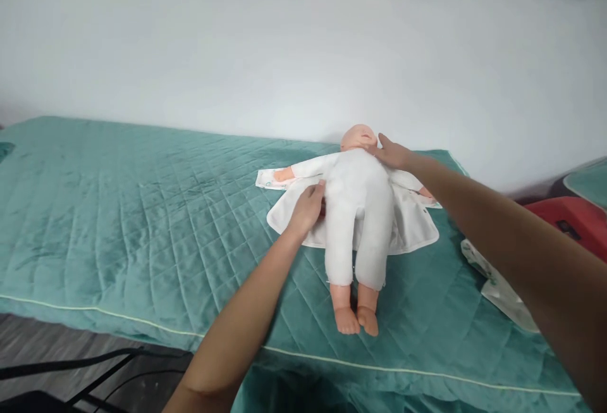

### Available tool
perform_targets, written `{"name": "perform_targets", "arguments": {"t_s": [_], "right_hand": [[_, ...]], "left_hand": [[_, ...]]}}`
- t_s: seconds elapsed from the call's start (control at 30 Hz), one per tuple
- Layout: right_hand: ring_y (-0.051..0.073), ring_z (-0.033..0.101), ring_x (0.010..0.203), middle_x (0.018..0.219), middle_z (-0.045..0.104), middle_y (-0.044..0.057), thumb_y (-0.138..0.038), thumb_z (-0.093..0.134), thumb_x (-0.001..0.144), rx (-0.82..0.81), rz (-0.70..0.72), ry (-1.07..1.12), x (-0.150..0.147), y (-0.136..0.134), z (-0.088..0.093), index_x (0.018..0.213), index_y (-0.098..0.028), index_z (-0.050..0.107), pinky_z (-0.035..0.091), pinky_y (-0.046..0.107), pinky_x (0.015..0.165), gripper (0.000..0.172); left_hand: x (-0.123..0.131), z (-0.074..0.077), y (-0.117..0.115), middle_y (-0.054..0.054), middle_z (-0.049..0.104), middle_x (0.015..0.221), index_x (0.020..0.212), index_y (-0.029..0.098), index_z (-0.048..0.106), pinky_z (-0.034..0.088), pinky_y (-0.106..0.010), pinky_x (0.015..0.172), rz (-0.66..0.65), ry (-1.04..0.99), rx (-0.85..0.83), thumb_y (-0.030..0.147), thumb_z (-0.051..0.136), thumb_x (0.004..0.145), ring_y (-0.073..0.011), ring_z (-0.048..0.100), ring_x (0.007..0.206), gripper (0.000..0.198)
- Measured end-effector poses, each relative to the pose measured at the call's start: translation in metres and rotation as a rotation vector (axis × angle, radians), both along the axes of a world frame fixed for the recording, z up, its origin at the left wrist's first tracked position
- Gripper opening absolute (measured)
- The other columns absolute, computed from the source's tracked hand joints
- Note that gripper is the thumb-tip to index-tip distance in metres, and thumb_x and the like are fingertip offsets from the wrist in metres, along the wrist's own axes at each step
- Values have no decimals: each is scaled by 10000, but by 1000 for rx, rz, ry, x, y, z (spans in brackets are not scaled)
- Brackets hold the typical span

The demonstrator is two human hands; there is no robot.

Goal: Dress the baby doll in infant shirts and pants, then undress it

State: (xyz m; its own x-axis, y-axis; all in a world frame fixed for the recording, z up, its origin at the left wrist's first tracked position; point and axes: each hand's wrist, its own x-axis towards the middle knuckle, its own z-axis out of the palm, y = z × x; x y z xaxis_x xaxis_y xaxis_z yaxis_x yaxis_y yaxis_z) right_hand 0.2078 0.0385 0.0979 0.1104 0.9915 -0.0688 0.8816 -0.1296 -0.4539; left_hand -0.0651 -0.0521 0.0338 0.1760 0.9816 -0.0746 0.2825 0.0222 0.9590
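A baby doll [358, 185] with a white cloth body lies on its back, feet toward me, on the green quilted bed cover. Spread beneath it is a white baby garment [417, 229], with a printed sleeve end [264, 178] past the doll's hand on the left. My left hand [307, 207] grips the doll's side at the hip, its fingertips partly hidden against the body. Up at the doll's neck and shoulder, my right hand [391, 152] rests with the thumb raised and apart from the fingers.
The green quilted cover [142, 223] runs far to the left, against a white wall [213, 59]. On the right lie a folded printed cloth [505, 293] and a red object [571, 220]. Dark bars [95, 362] stand below the bed's front edge at the left.
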Motion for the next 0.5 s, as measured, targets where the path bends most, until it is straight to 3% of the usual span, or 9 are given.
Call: {"name": "perform_targets", "arguments": {"t_s": [0.07,0.13,0.2,0.27,0.37,0.5], "right_hand": [[419,599,1187,1309,616,287,-741,403,913,71,-24,-156,-5,-3,11,1435,-81,412,441,584,992,841],[405,595,1166,1255,626,275,-631,376,972,200,-27,-259,-25,-6,20,1341,-99,504,443,575,974,660],[371,554,1209,1305,590,237,-458,438,986,308,86,-304,-58,-10,22,1304,-138,544,444,525,991,463],[368,503,1244,1353,554,208,-317,541,922,347,325,-363,-98,-11,18,1317,-139,544,433,512,1012,434],[370,487,1240,1355,560,194,-206,570,853,251,594,-458,-150,-8,2,1273,-131,578,423,528,1014,427],[388,511,1239,1314,603,204,-174,552,846,112,577,-573,-178,6,-18,1191,-117,618,395,564,1026,356]], "left_hand": [[-7,2,10,-96,746,917,1172,170,643,566,-369,757,62,164,116,512,381,1001,-238,716,807,463],[-9,5,19,-105,733,1000,1169,182,647,541,-392,893,99,437,314,344,439,990,-262,692,982,318],[-6,6,25,-138,691,1134,1163,176,649,507,-419,971,90,719,449,238,464,963,-295,619,1148,279],[-2,3,29,-160,635,1225,1178,160,635,508,-433,961,52,904,473,191,457,954,-317,570,1200,288],[1,-7,35,-169,608,1234,1187,137,619,516,-426,931,35,976,444,201,415,979,-318,555,1189,298],[-4,-19,41,-151,640,1178,1139,158,634,510,-384,907,91,920,449,212,413,986,-289,583,1139,275]]}}
